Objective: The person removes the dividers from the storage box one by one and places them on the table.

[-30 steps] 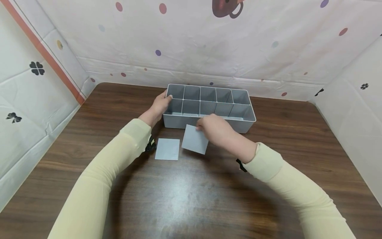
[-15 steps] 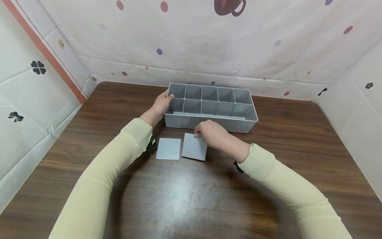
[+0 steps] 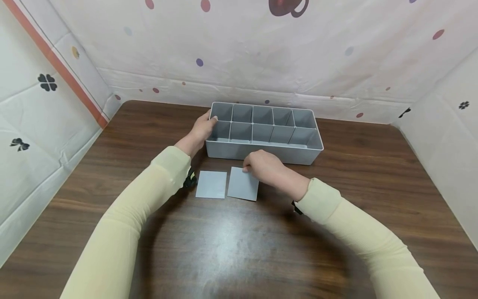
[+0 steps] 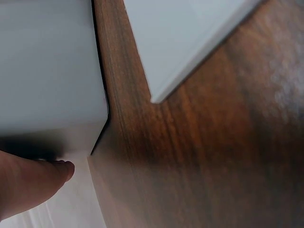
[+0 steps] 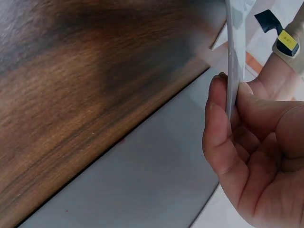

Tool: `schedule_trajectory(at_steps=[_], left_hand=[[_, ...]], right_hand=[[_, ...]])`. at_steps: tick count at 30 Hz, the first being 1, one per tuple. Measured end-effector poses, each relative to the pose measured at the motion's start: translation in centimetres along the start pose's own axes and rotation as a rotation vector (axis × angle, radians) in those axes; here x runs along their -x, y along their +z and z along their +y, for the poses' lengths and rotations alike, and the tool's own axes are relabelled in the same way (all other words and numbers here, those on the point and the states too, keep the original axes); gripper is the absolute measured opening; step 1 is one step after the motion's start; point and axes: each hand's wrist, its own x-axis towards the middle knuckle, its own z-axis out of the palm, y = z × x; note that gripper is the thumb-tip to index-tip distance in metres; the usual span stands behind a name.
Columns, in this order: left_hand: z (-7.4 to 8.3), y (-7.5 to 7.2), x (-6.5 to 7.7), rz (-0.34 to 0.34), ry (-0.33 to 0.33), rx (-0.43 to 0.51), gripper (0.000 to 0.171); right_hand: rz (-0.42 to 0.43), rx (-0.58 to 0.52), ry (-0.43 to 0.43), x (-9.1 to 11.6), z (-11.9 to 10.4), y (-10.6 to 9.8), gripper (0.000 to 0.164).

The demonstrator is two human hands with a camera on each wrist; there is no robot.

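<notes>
A long grey organizer box [image 3: 246, 151] with two rows of compartments stands at the back of the table. My left hand [image 3: 200, 131] grips its left end, thumb over the rim; in the left wrist view fingertips [image 4: 52, 178] lie against the box's end wall. Just in front of the box, my right hand [image 3: 266, 167] pinches the top edge of a thin square grey divider panel [image 3: 242, 187]. Thumb and fingers press its two faces in the right wrist view. A similar square panel [image 3: 210, 185] lies flat on the table, left of the held one.
The brown wood-grain table [image 3: 231, 253] runs back to a white patterned cloth [image 3: 239, 50] close behind the box. More cloth hangs at the left and right sides. Each wrist wears a black strap.
My right hand has come down and slightly left with its panel, away from the box's front rim and lower beside the lying panel. The left hand keeps its grip on the box.
</notes>
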Motion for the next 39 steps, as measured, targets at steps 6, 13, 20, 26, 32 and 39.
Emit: schedule_trajectory(at_steps=[6,13,20,26,32,39], left_hand=[[0.1,0.0,-0.1,-0.001,-0.001,-0.007,0.058],[0.3,0.1,-0.2,-0.003,0.003,0.009,0.057],[0.4,0.1,-0.3,-0.005,-0.002,0.013,0.058],[0.4,0.1,-0.2,-0.011,0.004,0.013,0.058],[0.3,0.1,-0.2,-0.006,0.001,0.018,0.057],[0.0,0.0,-0.1,-0.002,-0.004,0.018,0.057]], right_hand=[[-0.013,0.005,0.03,-0.4,0.3,0.2,0.02],[-0.038,0.012,0.055,-0.9,0.4,0.3,0.019],[-0.075,-0.012,0.036,-1.6,0.7,0.6,0.02],[-0.113,-0.031,0.032,-2.0,0.6,0.7,0.017],[-0.132,-0.035,0.054,-2.5,0.6,1.1,0.018],[-0.156,-0.068,0.038,-3.3,0.7,1.6,0.02]])
